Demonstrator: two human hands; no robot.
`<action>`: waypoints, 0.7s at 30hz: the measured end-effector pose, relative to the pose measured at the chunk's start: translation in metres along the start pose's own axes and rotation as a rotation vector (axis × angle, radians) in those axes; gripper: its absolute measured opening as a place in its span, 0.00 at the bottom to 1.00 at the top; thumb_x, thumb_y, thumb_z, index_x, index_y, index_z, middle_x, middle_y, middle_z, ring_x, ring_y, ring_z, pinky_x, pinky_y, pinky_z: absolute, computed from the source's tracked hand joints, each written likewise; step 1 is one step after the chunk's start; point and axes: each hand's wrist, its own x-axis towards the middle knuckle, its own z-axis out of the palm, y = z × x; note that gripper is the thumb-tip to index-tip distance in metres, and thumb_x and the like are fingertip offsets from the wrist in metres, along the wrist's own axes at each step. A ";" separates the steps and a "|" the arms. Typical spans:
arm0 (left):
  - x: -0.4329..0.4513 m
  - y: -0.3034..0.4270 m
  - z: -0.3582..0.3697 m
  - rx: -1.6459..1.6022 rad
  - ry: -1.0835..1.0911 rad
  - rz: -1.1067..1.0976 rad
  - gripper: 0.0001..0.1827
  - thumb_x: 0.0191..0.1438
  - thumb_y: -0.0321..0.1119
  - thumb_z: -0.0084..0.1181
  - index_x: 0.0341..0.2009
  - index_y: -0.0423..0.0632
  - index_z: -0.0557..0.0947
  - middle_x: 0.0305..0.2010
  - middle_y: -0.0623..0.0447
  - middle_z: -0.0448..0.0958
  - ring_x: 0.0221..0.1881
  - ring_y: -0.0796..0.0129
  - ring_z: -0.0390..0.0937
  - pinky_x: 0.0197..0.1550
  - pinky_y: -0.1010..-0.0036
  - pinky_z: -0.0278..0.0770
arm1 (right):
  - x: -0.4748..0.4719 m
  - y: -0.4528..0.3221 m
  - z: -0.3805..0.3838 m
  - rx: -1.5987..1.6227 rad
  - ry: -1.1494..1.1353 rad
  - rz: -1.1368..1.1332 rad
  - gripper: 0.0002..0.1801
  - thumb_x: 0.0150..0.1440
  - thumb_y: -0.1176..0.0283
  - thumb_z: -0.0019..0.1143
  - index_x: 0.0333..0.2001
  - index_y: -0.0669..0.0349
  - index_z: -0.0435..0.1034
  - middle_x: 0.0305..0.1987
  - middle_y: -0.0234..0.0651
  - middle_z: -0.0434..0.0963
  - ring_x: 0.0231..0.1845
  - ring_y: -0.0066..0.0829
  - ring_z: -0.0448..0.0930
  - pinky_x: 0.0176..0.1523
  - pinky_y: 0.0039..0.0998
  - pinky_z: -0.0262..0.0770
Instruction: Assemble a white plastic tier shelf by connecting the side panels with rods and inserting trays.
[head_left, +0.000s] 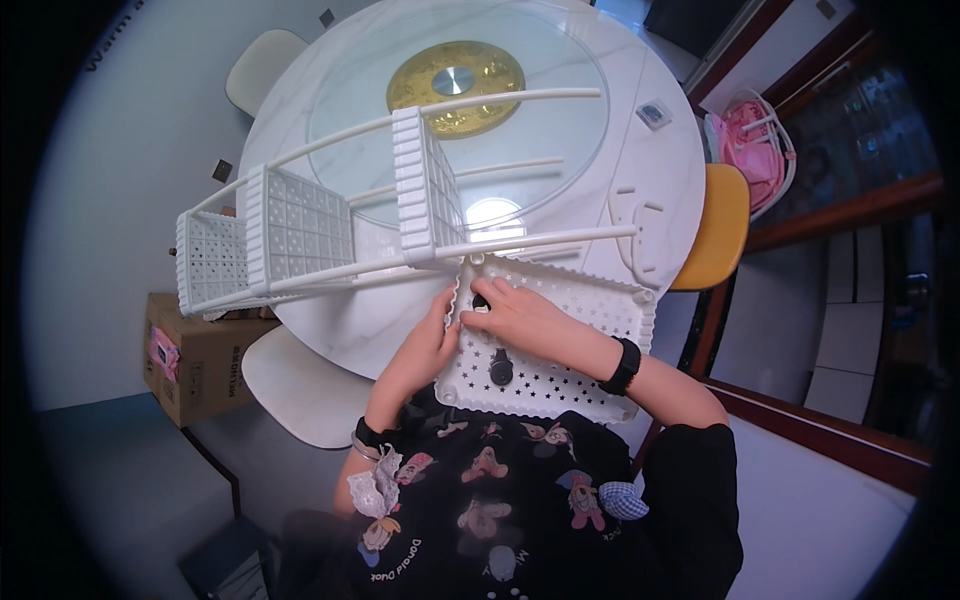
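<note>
In front of my body, a white plastic shelf tray with star-shaped holes leans at the table's edge, its scalloped rim turned up. My left hand grips the tray's left rim. Inside that rim, my right hand pinches a small black caster wheel, which the fingers partly cover. A second black caster lies in the tray below my right hand. Beyond the tray, a partly built white rack rests on its side, with several shelf baskets joined by long white tubes.
The round marble-look table carries a glass turntable with a gold centre. White plastic end pieces and a small packet lie at right. Chairs, including a yellow one, and a cardboard box stand around it.
</note>
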 end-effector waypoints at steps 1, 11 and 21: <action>0.000 0.001 0.000 0.018 0.021 0.040 0.28 0.62 0.31 0.43 0.64 0.39 0.55 0.57 0.28 0.67 0.59 0.41 0.68 0.59 0.61 0.65 | 0.001 0.002 0.003 0.006 -0.021 -0.015 0.13 0.52 0.75 0.49 0.43 0.56 0.68 0.48 0.44 0.65 0.48 0.42 0.72 0.42 0.37 0.76; 0.001 -0.004 0.002 0.011 0.037 0.053 0.28 0.62 0.32 0.43 0.65 0.39 0.55 0.57 0.28 0.67 0.59 0.39 0.67 0.60 0.60 0.64 | -0.020 -0.014 -0.032 0.211 -0.183 0.235 0.16 0.51 0.73 0.52 0.45 0.57 0.65 0.46 0.47 0.65 0.37 0.49 0.77 0.41 0.43 0.76; 0.004 -0.004 0.003 0.003 0.020 0.068 0.28 0.61 0.31 0.43 0.64 0.40 0.55 0.57 0.28 0.67 0.58 0.38 0.67 0.59 0.60 0.64 | -0.037 -0.023 -0.017 0.193 -0.222 0.178 0.22 0.55 0.59 0.56 0.51 0.53 0.63 0.45 0.42 0.65 0.35 0.44 0.78 0.35 0.40 0.77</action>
